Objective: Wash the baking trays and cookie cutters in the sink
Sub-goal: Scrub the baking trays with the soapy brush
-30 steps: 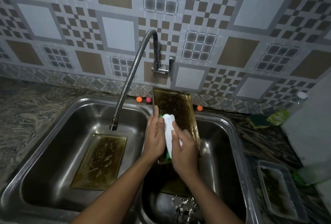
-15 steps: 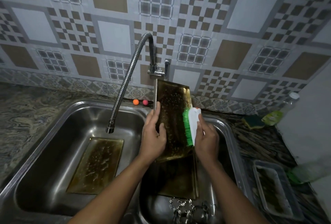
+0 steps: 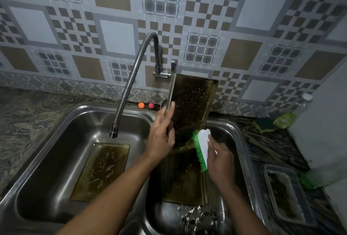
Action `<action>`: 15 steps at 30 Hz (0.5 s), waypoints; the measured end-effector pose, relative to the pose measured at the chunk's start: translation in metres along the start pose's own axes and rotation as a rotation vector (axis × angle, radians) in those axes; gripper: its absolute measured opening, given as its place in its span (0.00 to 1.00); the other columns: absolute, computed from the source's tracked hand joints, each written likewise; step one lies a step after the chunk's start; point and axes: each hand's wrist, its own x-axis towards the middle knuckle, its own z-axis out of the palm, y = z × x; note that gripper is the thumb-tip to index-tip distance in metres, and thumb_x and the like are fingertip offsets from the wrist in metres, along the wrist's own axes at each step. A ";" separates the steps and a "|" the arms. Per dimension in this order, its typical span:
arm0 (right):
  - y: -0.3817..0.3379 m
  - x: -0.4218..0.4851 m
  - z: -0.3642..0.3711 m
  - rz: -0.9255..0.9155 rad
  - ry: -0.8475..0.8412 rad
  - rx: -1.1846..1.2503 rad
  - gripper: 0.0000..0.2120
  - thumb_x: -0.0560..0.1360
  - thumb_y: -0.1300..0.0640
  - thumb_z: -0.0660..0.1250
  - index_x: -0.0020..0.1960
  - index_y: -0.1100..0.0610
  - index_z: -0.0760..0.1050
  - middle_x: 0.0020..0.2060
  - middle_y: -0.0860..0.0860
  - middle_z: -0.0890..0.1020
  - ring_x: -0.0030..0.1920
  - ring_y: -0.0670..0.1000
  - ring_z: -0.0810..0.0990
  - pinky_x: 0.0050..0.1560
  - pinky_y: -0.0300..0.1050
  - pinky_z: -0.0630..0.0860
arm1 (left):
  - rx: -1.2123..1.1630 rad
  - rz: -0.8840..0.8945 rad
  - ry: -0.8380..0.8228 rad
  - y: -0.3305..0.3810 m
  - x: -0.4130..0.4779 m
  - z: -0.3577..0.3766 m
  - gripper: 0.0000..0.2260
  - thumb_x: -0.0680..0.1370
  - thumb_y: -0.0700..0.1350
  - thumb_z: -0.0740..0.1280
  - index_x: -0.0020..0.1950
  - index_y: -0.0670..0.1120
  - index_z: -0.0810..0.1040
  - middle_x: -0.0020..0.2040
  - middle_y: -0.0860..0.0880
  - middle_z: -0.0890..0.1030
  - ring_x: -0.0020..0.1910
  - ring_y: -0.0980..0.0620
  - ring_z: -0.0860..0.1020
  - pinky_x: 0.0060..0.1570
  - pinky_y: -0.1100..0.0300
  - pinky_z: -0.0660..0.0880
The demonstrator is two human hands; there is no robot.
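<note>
Baking tray (image 3: 191, 107), gold-coloured and beaded with water, stands nearly upright over the right basin (image 3: 242, 140) of the double sink, its top edge level with the tap's base at the back wall. The left hand (image 3: 161, 137) has its grip closed round the tray's left long rim, thumb on the inner face and fingers behind. The right hand (image 3: 221, 161) is wrapped round the white back of a scrubbing brush (image 3: 201, 148), whose green bristles face left towards the tray's lower right edge; whether they touch it I cannot tell.

Scrubbing this tray looks like the step in hand. To do it well, I would brace the tray's lower end against the second tray (image 3: 185, 182) beneath it or the basin floor, so that the brush pressure does not twist it out of a one-sided hold. Long strokes down the face, then along the folded rims and into the corners where grease tends to gather, should serve best. Wet metal is likely slippery, so the left hand should stay firm.

A third tray (image 3: 101, 170) lies flat in the left basin below the flexible spout (image 3: 129, 92), and the cookie cutters (image 3: 197, 216) sit heaped at the near end of the right basin; all seem still to need washing.
</note>
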 end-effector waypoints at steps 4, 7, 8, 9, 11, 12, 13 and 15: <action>-0.004 -0.011 0.004 -0.082 -0.120 0.005 0.15 0.80 0.54 0.63 0.65 0.50 0.77 0.55 0.47 0.82 0.53 0.43 0.78 0.49 0.36 0.74 | 0.016 0.089 -0.015 0.000 0.000 0.005 0.35 0.75 0.29 0.63 0.78 0.51 0.57 0.73 0.38 0.68 0.74 0.45 0.66 0.70 0.69 0.60; -0.003 -0.009 -0.005 -0.090 -0.082 0.101 0.14 0.80 0.54 0.63 0.65 0.50 0.77 0.55 0.47 0.82 0.54 0.43 0.79 0.51 0.36 0.75 | 0.042 0.090 -0.044 -0.006 -0.002 0.007 0.37 0.76 0.30 0.63 0.79 0.55 0.55 0.73 0.37 0.67 0.73 0.42 0.67 0.69 0.71 0.60; -0.002 -0.006 -0.007 -0.063 -0.055 0.084 0.15 0.80 0.54 0.63 0.66 0.50 0.77 0.54 0.49 0.82 0.53 0.45 0.79 0.50 0.38 0.75 | 0.046 0.081 -0.032 -0.007 -0.002 0.006 0.37 0.76 0.30 0.63 0.79 0.55 0.54 0.73 0.37 0.67 0.73 0.42 0.67 0.69 0.72 0.59; 0.000 -0.002 -0.008 -0.025 -0.033 0.051 0.15 0.80 0.53 0.62 0.66 0.49 0.76 0.54 0.50 0.82 0.53 0.47 0.79 0.48 0.40 0.76 | 0.043 0.086 -0.025 -0.008 -0.003 0.005 0.38 0.76 0.30 0.63 0.79 0.55 0.54 0.73 0.37 0.67 0.73 0.42 0.67 0.69 0.72 0.59; 0.003 0.002 -0.005 0.006 -0.036 -0.047 0.15 0.81 0.52 0.61 0.66 0.49 0.76 0.54 0.52 0.82 0.53 0.50 0.80 0.47 0.42 0.75 | 0.024 0.113 -0.018 -0.006 -0.003 0.003 0.38 0.75 0.29 0.63 0.79 0.54 0.55 0.72 0.36 0.68 0.72 0.42 0.68 0.69 0.70 0.60; 0.002 0.001 -0.002 -0.013 -0.064 -0.071 0.15 0.80 0.53 0.61 0.66 0.49 0.76 0.54 0.52 0.82 0.53 0.50 0.80 0.47 0.42 0.75 | 0.010 0.118 -0.012 -0.005 -0.002 0.003 0.37 0.75 0.28 0.63 0.79 0.53 0.56 0.72 0.37 0.68 0.72 0.43 0.68 0.69 0.69 0.61; 0.002 -0.001 -0.001 -0.041 -0.098 -0.060 0.15 0.80 0.53 0.62 0.66 0.49 0.77 0.54 0.51 0.83 0.53 0.49 0.81 0.49 0.42 0.76 | -0.001 0.114 -0.008 -0.003 -0.002 0.003 0.37 0.76 0.29 0.63 0.79 0.53 0.56 0.72 0.37 0.68 0.73 0.43 0.68 0.70 0.69 0.61; -0.001 -0.007 0.001 -0.100 -0.155 0.031 0.14 0.80 0.53 0.63 0.65 0.48 0.77 0.56 0.48 0.82 0.56 0.45 0.80 0.53 0.41 0.77 | -0.005 0.097 -0.009 -0.001 -0.003 0.005 0.36 0.76 0.30 0.62 0.79 0.53 0.56 0.73 0.37 0.67 0.74 0.43 0.66 0.70 0.68 0.61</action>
